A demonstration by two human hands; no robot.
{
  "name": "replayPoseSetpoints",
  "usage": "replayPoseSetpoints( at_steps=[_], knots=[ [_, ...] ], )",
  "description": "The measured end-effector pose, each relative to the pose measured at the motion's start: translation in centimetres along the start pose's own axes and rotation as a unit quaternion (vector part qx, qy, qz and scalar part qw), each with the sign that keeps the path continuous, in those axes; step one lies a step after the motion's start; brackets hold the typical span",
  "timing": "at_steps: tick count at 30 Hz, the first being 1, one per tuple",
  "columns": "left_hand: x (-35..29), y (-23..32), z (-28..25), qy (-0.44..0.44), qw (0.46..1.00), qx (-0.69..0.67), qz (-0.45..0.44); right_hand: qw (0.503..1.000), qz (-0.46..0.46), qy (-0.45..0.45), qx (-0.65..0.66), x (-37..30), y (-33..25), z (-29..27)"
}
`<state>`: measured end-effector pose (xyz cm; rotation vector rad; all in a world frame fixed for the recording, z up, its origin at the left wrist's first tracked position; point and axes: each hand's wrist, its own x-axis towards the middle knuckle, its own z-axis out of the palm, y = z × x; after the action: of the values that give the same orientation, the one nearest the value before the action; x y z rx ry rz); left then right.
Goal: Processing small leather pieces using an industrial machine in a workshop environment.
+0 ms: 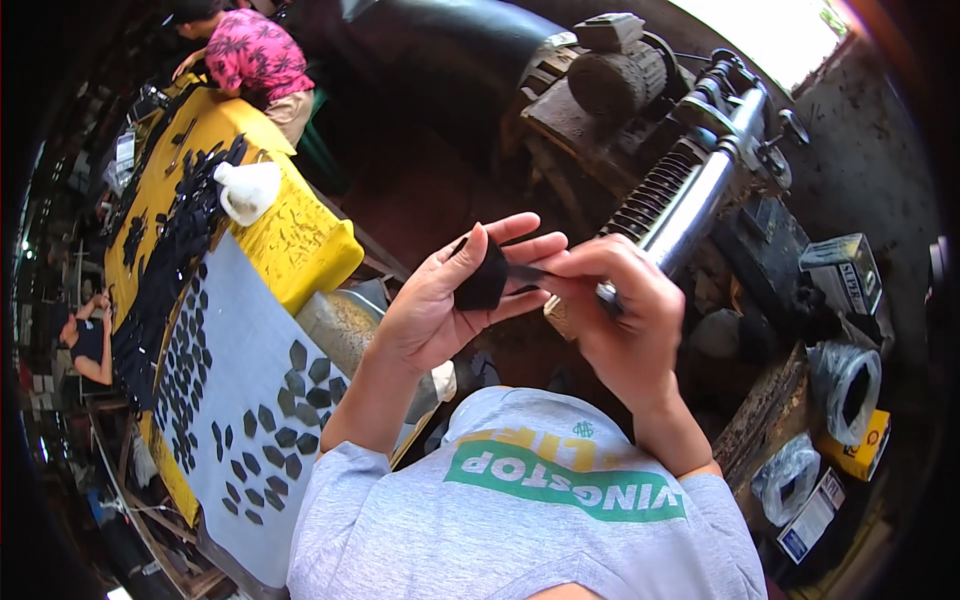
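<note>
My left hand (425,305) is palm up, its thumb pressing on a small flat black piece (482,281) that lies across the fingers. The material of that piece I cannot tell. Close beside it, my right hand (625,310) is closed in a pinch on a thin dark flat strip (524,275), which reaches to the black piece's right edge. Whether the strip is a blade or part of the piece is unclear. A brownish block-like end (558,318) shows under the right fingers; what it belongs to is hidden.
At left, many black cut pieces (285,437) lie on a grey sheet (255,345) over a yellow-covered table (300,235) with a white jug (247,190). A machine with a metal roller (705,205) stands ahead right. Another person (255,60) bends over the table's far end.
</note>
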<state>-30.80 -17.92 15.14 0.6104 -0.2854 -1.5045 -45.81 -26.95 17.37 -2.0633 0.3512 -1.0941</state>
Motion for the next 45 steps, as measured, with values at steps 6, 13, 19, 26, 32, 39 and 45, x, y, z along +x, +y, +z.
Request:
replayPoseSetpoints(
  at_steps=[6,13,19,26,32,39,45],
  knots=[
    [3.7,-0.4,-1.5,0.046,0.996,0.068,0.047,0.932,0.220,0.241,0.160,-4.1,1.8,-8.6],
    [8.3,-2.3,-2.4,0.028,0.950,0.273,0.147,0.868,0.347,0.322,0.151,-8.9,6.3,-10.6],
    [10.7,-2.8,-1.9,-0.008,0.885,0.428,0.183,0.868,0.359,0.304,0.160,-8.3,7.0,-9.2],
    [13.2,-3.1,-2.8,-0.083,0.854,0.465,0.219,0.875,0.356,0.278,0.174,-6.5,7.8,-7.5],
    [14.8,-2.5,-3.9,-0.175,0.822,0.490,0.230,0.893,0.335,0.297,0.052,-7.0,8.0,-7.8],
    [16.3,-2.7,-4.7,-0.222,0.821,0.477,0.222,0.873,0.347,0.340,0.042,-9.7,8.3,-9.1],
    [16.4,-2.6,-5.0,-0.187,0.841,0.465,0.204,0.868,0.333,0.365,0.043,-9.8,7.6,-9.7]
  ],
)
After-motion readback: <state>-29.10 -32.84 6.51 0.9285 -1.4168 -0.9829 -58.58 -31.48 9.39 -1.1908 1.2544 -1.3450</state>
